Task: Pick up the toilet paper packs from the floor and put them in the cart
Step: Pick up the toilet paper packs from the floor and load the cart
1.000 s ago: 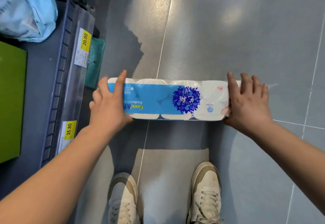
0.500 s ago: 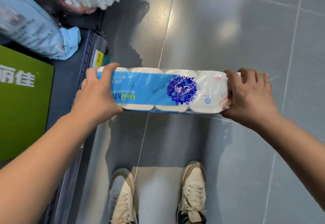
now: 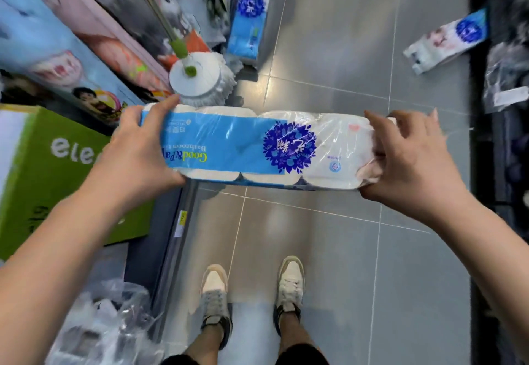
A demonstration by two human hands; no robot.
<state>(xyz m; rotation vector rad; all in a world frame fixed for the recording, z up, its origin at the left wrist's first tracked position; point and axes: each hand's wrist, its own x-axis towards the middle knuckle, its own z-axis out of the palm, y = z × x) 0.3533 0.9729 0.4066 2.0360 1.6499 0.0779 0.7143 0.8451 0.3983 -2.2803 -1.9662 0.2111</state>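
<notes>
We now hold the long clear-wrapped pack of white toilet rolls with a blue label higher than a second ago, well clear of the grey tile floor, left hand and right hand each clamped round one end. Lift done, carry next, we judge. Another blue-and-white pack sits near the round white mop head, a third pack lies far right. No cart in view; shelf goods at left blurred.

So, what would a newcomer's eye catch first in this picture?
First the blue and white toilet paper pack in the middle, gripped at its ends by the left hand and the right hand. Then two similar packs on the floor beyond, one ahead, one far right, and a white mop head just behind the left hand.
</notes>
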